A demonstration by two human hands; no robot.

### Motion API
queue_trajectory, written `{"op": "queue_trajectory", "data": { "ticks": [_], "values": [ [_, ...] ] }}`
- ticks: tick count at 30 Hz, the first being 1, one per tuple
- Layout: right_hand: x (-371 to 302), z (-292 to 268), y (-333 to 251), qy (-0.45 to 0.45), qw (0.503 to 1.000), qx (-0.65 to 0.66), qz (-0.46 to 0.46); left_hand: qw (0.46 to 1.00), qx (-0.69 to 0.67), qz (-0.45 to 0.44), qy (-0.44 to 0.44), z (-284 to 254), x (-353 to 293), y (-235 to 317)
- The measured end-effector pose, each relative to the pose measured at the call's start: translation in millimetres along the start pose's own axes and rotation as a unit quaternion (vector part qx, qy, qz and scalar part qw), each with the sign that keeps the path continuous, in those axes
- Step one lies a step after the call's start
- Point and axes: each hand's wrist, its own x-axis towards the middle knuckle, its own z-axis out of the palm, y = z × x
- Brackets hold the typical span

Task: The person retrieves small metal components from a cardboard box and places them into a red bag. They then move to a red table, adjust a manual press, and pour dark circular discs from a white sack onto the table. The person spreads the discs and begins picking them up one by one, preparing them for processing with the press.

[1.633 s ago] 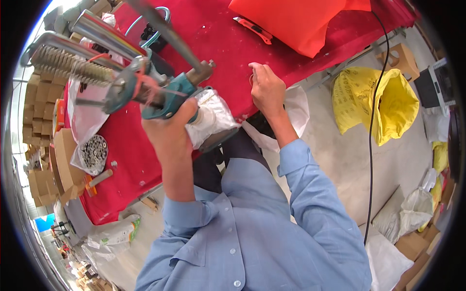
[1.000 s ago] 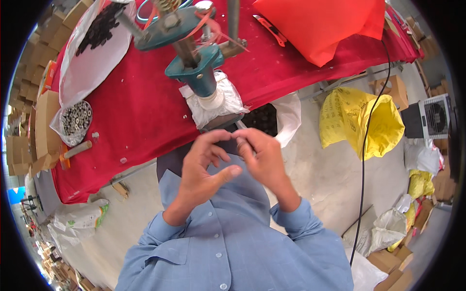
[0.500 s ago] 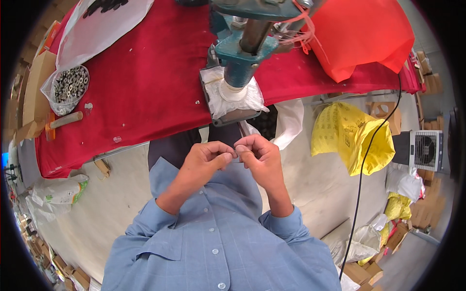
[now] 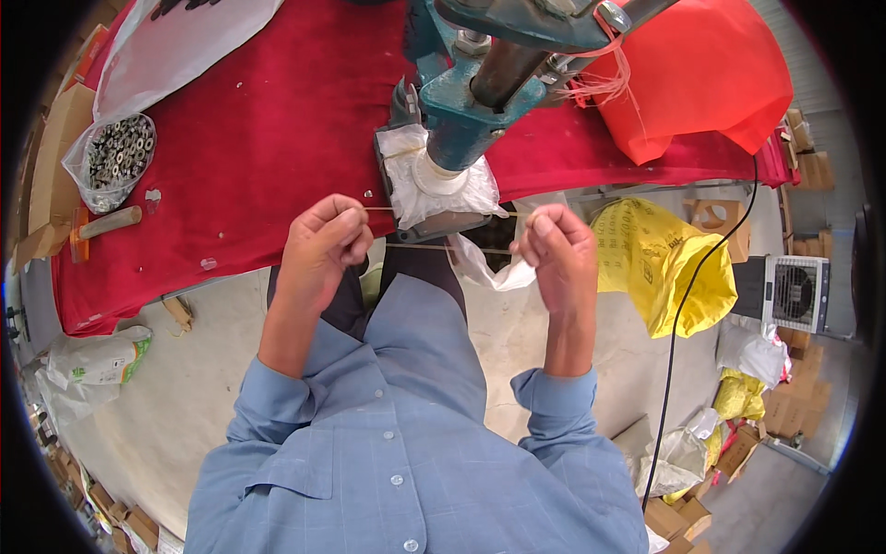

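Red-clothed bench (image 4: 258, 120), press base (image 4: 434, 185) at near edge. Your left hand (image 4: 323, 245) and right hand (image 4: 554, 249) pinch a rubber band (image 4: 443, 247) taut just beside it; keep tension even.

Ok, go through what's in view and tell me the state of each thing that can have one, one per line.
left hand: closed, pinching one end of the rubber band
right hand: closed, pinching the other end
rubber band: stretched taut between both hands
press machine: upright on the table, base wrapped in white cloth
bag of metal parts: open, full
yellow bag: crumpled on the floor
fan: cannot tell if running
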Motion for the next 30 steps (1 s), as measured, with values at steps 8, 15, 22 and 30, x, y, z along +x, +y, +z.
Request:
{"op": "queue_trajectory", "data": {
  "ticks": [8, 15, 22, 30],
  "values": [
    [44.4, -9.2, 35.4, 0.06, 0.993, -0.091, -0.04, 0.953, 0.246, 0.11, 0.138, 29.3, 11.2, -22.5],
    [36.8, -2.8, 75.5, 0.125, 0.98, -0.116, -0.1, 0.896, 0.379, 0.151, 0.176, 21.4, 4.5, -45.3],
    [42.3, 30.6, 86.3, 0.244, 0.908, -0.258, -0.222, 0.779, 0.527, 0.293, 0.175, 29.3, 14.8, -39.6],
    [45.2, 20.8, 88.6, 0.225, 0.907, -0.268, -0.235, 0.761, 0.536, 0.309, 0.195, 34.6, 6.1, -34.4]
  ]
}}
